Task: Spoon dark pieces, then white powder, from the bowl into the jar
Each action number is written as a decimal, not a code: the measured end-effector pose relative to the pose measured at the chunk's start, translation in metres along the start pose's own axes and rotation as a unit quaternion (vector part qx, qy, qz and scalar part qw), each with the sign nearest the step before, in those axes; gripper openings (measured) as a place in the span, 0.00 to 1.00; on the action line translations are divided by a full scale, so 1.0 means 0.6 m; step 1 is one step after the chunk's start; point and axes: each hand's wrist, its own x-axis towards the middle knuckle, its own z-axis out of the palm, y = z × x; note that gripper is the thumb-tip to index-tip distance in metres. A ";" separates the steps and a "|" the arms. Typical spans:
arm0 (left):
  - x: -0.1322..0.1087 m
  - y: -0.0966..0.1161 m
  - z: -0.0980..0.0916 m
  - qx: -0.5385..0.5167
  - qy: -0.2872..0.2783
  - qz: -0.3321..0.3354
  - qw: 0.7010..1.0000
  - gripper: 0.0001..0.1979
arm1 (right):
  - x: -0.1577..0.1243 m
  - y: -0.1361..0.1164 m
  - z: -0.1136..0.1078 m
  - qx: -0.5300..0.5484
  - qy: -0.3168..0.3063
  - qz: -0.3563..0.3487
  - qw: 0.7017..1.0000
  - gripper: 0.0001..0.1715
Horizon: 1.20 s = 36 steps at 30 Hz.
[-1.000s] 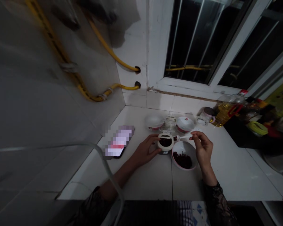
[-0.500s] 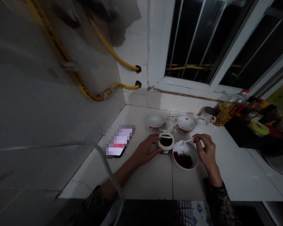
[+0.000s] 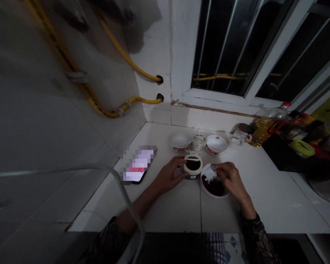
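Observation:
My left hand (image 3: 169,175) is wrapped round a small white jar (image 3: 193,165) with a dark filling, standing open on the white counter (image 3: 167,209). Right beside it sits a white bowl (image 3: 206,172) holding dark red flakes. My right hand (image 3: 228,176) is over that bowl, fingers pinched on a small white spoon (image 3: 213,168) whose tip dips into the flakes.
Behind the jar stand two white bowls (image 3: 179,140) (image 3: 216,143) and a glass cup (image 3: 198,142). A phone (image 3: 139,164) lies to the left. An oil bottle (image 3: 264,126), small jars and a dark tray (image 3: 291,156) crowd the right. Yellow hoses (image 3: 126,60) run along the wall.
My right hand carried the spoon from the jar's rim down and right into the bowl of flakes. My left hand stayed on the jar.

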 end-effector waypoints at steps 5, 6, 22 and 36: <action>0.000 0.001 0.000 -0.003 0.000 0.002 1.000 0.18 | -0.004 0.014 -0.009 0.073 0.050 0.112 0.990 0.13; 0.000 0.001 0.000 -0.004 0.000 0.002 1.000 0.18 | -0.004 0.015 -0.011 0.093 0.054 0.131 0.985 0.13; -0.001 -0.001 0.000 0.008 -0.006 -0.003 1.000 0.17 | 0.001 0.015 -0.010 0.237 0.095 0.229 0.939 0.12; 0.001 0.001 -0.001 0.011 -0.002 0.002 1.000 0.17 | 0.021 -0.041 0.002 0.150 0.208 0.051 0.965 0.11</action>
